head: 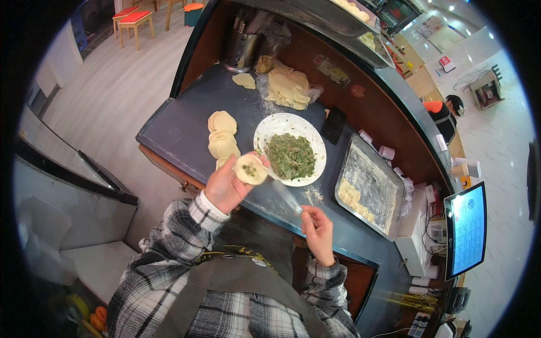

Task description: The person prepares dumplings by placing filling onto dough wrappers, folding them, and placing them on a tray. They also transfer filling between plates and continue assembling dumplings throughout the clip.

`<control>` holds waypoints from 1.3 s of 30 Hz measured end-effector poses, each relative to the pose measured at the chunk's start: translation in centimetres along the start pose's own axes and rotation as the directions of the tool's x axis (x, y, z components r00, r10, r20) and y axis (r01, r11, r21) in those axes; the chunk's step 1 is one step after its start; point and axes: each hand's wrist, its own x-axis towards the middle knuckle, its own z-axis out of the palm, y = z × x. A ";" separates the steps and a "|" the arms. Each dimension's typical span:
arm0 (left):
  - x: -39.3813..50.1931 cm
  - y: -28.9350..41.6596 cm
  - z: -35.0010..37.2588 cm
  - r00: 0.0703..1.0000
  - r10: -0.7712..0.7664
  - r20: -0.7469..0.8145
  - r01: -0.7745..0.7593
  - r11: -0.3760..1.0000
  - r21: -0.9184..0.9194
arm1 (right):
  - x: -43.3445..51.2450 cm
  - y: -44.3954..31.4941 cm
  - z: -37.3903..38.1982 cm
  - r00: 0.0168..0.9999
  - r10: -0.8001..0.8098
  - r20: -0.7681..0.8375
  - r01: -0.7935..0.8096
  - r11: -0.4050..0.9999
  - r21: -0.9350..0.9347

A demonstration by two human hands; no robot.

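Observation:
A round dough wrapper (247, 177) rests in my left hand (226, 186), with a little green filling at its middle. My right hand (317, 230) grips the end of a thin spreading tool (285, 196), blurred by motion, whose far end points toward the wrapper. Just beyond both hands stands a white bowl (260, 132) of chopped green filling (291, 157). Overlapping round wrappers (222, 135) lie in a row left of the bowl, the nearest partly behind my left hand. To the right, a floured metal tray (374, 177) carries several filled dumplings (354, 197) along its near left side.
More wrappers (289, 86) lie on a plastic bag behind the bowl, near a metal canister (240, 50). A dark phone-like slab (334, 125) lies between bowl and tray. A lit monitor (465, 232) stands at right. Beyond the counter wall, a person (443, 116) bends over.

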 end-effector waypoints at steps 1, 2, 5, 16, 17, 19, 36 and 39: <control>0.0 0.4 -0.5 1.000 0.018 0.000 -0.018 1.000 0.015 | 0.1 0.3 -0.6 0.999 -0.028 -0.024 0.027 0.999 -0.025; 0.1 0.5 -0.9 0.999 0.044 0.005 -0.044 0.999 0.027 | 0.3 0.5 -1.0 0.997 -0.049 -0.052 0.046 0.998 -0.044; 0.3 -0.3 -2.0 0.996 -0.064 0.068 0.064 0.998 0.008 | 1.3 0.9 -1.3 0.984 -0.145 -0.099 0.121 0.968 -0.222; 2.7 -6.5 -2.7 0.925 -0.367 -0.100 0.336 0.911 -0.240 | 3.0 -1.5 -0.6 0.878 -0.479 0.011 0.247 0.433 -0.867; 3.3 -6.7 -2.8 0.931 -0.358 -0.075 0.336 0.918 -0.212 | 3.3 -1.4 -1.2 0.863 -0.505 0.016 0.262 0.420 -0.869; 4.5 -7.3 -3.0 0.937 -0.326 -0.122 0.305 0.938 -0.165 | 4.0 -0.7 -2.3 0.838 -0.544 0.043 0.309 0.408 -0.859; 8.8 -11.6 -3.3 0.987 -0.072 -0.141 0.068 0.997 -0.033 | 6.9 3.8 -4.9 0.868 -0.496 -0.021 0.344 0.631 -0.695; 8.8 -11.4 -3.4 0.983 -0.093 -0.160 0.085 0.995 -0.053 | 6.5 4.2 -3.4 0.856 -0.515 0.049 0.409 0.617 -0.672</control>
